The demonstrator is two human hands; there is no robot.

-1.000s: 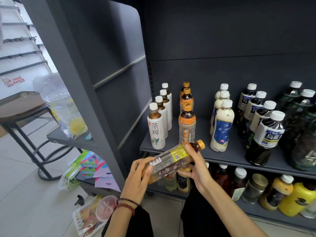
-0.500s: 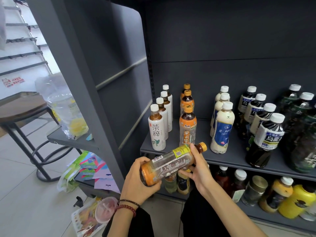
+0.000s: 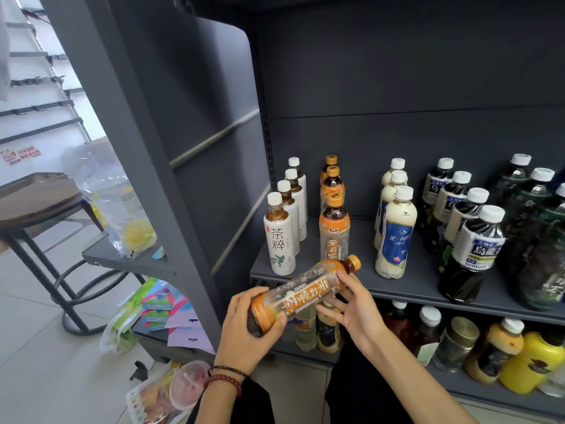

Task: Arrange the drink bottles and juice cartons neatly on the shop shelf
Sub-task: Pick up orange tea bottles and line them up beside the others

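Lying slantwise, orange cap raised to the right, a clear plastic tea bottle with a glossy orange sleeve is held just before the front edge of the matte grey metal shelf. Its rounded base is wrapped by the curled left hand; its shoulder is pinched between thumb and fingers of the right hand. Upright on the shelf, slim cylinders are ranked in rows: white-sleeved bottles, orange-capped bottles, milky bottles, dark oolong bottles.

Orange-labelled brown-tea bottle, nearly horizontal, orange cap up-right, just before the grey shelf.
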